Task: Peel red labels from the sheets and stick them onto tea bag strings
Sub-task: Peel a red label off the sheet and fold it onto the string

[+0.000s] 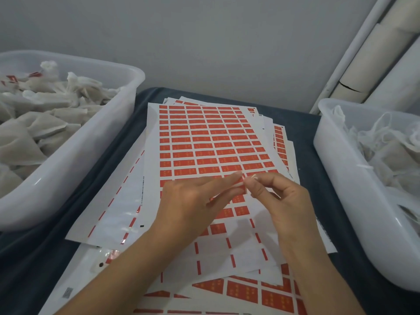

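Red labels in tight rows cover the top sheet (204, 137) of a loose pile of label sheets spread over a dark blue desk (318, 133); its nearest rows are already stripped to white backing, with only thin red strips left along the edges. Both of a person's hands meet above the lower part of that sheet; the left hand (195, 201) reaches in with fingers nearly straight, thumb and forefinger pinching a single red label (240, 185) at its tip; the right hand (281, 201) has its fingers curled, the fingertips drawn together just beside the label and pinching something pale and thin (254, 177), too small to tell for certain whether it is a string. More sheets fan out beneath, some bare of labels at the left (118, 214), others with red labels showing at the bottom edge (256, 292). White plastic tub at the left (95, 142) is heaped with pale tea bags (41, 119), a few with red tags visible near its far corner; a second white tub at the right (341, 183) holds a looser tangle of white bags (386, 144). Grey wall rises behind the desk; pale rolled tubes (375, 64) lean in the right corner.
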Demonstrator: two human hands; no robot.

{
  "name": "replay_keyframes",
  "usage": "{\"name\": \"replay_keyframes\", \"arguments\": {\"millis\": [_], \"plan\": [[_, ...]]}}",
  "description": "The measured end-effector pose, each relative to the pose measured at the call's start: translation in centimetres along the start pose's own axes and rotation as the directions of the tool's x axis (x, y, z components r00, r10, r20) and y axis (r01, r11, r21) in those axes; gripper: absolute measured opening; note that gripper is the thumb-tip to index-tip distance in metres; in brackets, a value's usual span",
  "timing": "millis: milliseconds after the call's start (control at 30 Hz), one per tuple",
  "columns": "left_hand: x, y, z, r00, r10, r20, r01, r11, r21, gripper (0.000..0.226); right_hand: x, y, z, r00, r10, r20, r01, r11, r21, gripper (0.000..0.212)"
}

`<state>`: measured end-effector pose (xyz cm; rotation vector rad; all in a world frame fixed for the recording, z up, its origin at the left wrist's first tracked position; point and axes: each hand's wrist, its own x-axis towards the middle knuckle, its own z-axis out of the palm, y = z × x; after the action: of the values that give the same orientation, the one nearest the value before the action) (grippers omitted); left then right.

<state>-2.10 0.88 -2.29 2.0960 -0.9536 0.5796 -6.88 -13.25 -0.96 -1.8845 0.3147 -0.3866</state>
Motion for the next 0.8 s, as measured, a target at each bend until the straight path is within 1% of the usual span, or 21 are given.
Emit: {"name": "replay_keyframes", "arguments": {"millis": [167, 200, 233, 267, 300, 333, 367, 400, 433, 467, 500, 567, 633, 700, 800], "plan": [[-0.2, -0.1, 0.1, 1.0, -0.008, -0.007, 0.008, 1.0, 0.022, 0.036, 0.0, 0.2, 0.2, 0.995, -0.08, -0.054, 0.079, 0.997, -0.021, 0.012], [-0.1, 0.1, 0.0, 0.999, -0.033, -0.002, 0.033, 0.999, 0.001, 0.036, -0.1, 0.2, 0.2, 0.994, -0.089, -0.061, 0.089, 0.996, -0.009, 0.012], [0.0, 0.3, -0.1, 0.996, -0.088, 0.004, 0.088, 0.995, -0.045, 0.035, -0.1, 0.0, 0.2, 0.993, -0.095, -0.068, 0.096, 0.995, 0.012, 0.014], [0.1, 0.7, -0.2, 0.983, -0.181, 0.01, 0.181, 0.976, -0.123, 0.031, -0.2, 0.0, 0.1, 0.992, -0.098, -0.08, 0.102, 0.994, 0.044, 0.016], [0.3, 1.1, -0.4, 0.949, -0.314, 0.034, 0.313, 0.917, -0.246, 0.025, -0.2, -0.1, 0.0, 0.991, -0.096, -0.097, 0.104, 0.991, 0.088, 0.018], [0.4, 1.4, -0.5, 0.89, -0.447, 0.086, 0.443, 0.807, -0.391, 0.019, -0.3, -0.2, -0.1, 0.99, -0.086, -0.115, 0.102, 0.985, 0.14, 0.021], [0.6, 1.7, -0.5, 0.82, -0.552, 0.147, 0.54, 0.665, -0.515, 0.011, -0.3, -0.3, -0.2, 0.99, -0.074, -0.123, 0.097, 0.977, 0.19, 0.023], [0.8, 1.8, -0.4, 0.756, -0.62, 0.209, 0.6, 0.53, -0.599, 0.01, -0.4, -0.4, -0.2, 0.991, -0.065, -0.121, 0.092, 0.97, 0.227, 0.025], [0.9, 1.8, -0.4, 0.704, -0.664, 0.252, 0.635, 0.431, -0.641, 0.014, -0.4, -0.5, -0.2, 0.992, -0.063, -0.107, 0.088, 0.965, 0.246, 0.027], [0.9, 1.8, -0.5, 0.672, -0.686, 0.28, 0.648, 0.361, -0.671, 0.021, -0.5, -0.6, 0.0, 0.994, -0.066, -0.084, 0.085, 0.964, 0.251, 0.029], [0.9, 1.9, -0.6, 0.659, -0.691, 0.296, 0.648, 0.322, -0.69, 0.024, -0.6, -0.6, 0.3, 0.996, -0.072, -0.058, 0.084, 0.965, 0.25, 0.031], [0.8, 2.0, -0.4, 0.661, -0.684, 0.311, 0.64, 0.296, -0.71, 0.029, -0.8, -0.6, 0.8, 0.996, -0.084, -0.015, 0.085, 0.968, 0.235, 0.031], [0.6, 2.0, -0.3, 0.672, -0.671, 0.313, 0.631, 0.296, -0.717, 0.03, -0.9, -0.6, 1.0, 0.997, -0.08, 0.008, 0.076, 0.969, 0.237, 0.028], [0.6, 2.0, -0.3, 0.689, -0.654, 0.313, 0.619, 0.305, -0.724, 0.029, -0.9, -0.4, 1.0, 0.997, -0.072, 0.014, 0.066, 0.966, 0.251, 0.025], [0.6, 2.1, -0.5, 0.696, -0.643, 0.321, 0.612, 0.295, -0.734, 0.028, -0.9, -0.3, 1.0, 0.998, -0.056, 0.016, 0.05, 0.959, 0.279, 0.021]]}}
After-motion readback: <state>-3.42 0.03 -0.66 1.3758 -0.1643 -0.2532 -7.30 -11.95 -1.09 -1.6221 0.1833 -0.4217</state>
